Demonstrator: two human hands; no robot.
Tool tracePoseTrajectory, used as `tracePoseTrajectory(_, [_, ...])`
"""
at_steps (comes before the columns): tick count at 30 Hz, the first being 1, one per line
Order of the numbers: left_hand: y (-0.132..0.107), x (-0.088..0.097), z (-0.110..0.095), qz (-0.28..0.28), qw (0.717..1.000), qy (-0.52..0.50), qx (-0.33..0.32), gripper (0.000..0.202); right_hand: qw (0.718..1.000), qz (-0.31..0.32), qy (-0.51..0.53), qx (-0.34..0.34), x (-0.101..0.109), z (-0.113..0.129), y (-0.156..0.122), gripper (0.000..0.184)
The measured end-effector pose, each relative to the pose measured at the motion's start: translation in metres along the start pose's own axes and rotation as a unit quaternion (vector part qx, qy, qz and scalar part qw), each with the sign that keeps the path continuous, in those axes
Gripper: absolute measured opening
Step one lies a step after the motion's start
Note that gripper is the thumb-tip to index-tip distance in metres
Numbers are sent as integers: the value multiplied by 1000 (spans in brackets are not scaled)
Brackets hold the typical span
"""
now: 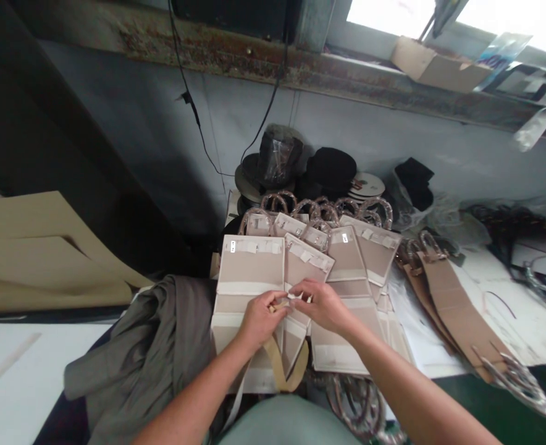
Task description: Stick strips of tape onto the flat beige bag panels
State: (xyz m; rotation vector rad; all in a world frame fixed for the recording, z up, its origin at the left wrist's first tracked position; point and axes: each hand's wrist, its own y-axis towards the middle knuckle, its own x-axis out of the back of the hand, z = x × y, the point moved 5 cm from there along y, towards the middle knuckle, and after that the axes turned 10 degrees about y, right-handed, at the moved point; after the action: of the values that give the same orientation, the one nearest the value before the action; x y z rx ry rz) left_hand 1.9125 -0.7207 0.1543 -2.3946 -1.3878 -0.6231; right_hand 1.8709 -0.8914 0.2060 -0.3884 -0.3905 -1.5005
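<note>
Several beige card bags [249, 266] lay fanned on the white surface [509, 321], with coiled handles [277, 201] at the far end; over the near bags, the left hand [261, 320] pinched a tan strap [277, 364], the right hand [322, 306] a small white tab [296, 296]

The bags [249, 272] are pale beige with white bands across them, and the strap [277, 364] at the near edge is a darker tan. On the left lies a grey-green cloth [138, 352]. Far off, black rolls [331, 170] sit against a blue-grey wall [129, 123] under a rust-streaked beam [254, 62]. The floor [499, 395] at near right is dark green.
</note>
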Motion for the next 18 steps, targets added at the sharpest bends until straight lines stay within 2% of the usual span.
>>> tracePoseTrajectory(3, [0,0,-10,3,999,42,-15,27,997,24,-75,-5,-5,3,-4,11])
tracePoseTrajectory(7, [-2,1,-24,24,994,80,-68,18,987,18,-161,-18,4,9,-8,10])
tracePoseTrajectory(10, [-4,1,-29,31,989,97,-110,18,981,13,-195,-19,9,14,-10,10])
tracePoseTrajectory(14, [-3,1,-28,19,985,121,-122,16,976,18,-216,25,9,21,-8,11])
tracePoseTrajectory(18, [-1,2,-25,2,982,129,-141,19,963,53,-255,68,-1,22,-1,10])
